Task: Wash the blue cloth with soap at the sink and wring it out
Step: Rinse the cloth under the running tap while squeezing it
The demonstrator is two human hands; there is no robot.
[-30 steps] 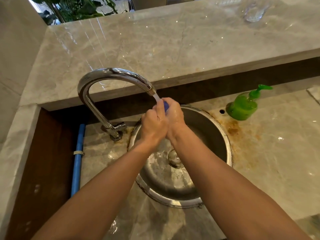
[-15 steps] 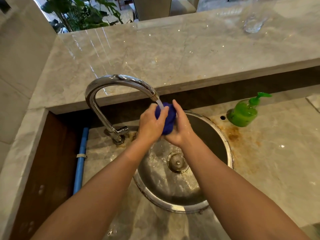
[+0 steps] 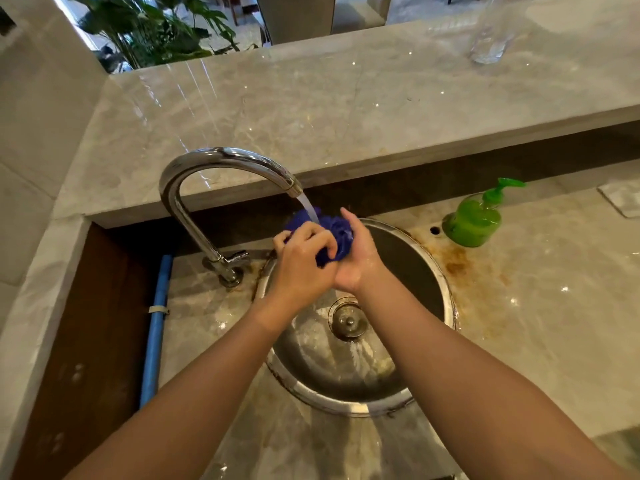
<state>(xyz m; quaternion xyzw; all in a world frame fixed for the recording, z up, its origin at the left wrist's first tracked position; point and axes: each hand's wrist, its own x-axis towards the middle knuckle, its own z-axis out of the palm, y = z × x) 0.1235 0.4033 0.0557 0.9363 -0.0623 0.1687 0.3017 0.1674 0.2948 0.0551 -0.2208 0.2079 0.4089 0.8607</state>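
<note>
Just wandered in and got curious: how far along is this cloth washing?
Done: the tap is running and the blue cloth is wet. In hand: the left hand and right hand bunch it under the stream, above the sink. Whether soap went on, I cannot tell; the green soap bottle stands aside. Left: wringing out.

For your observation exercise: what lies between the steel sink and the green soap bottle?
In the head view, only stained marble counter with a small hole lies between round steel sink and green soap bottle.
</note>
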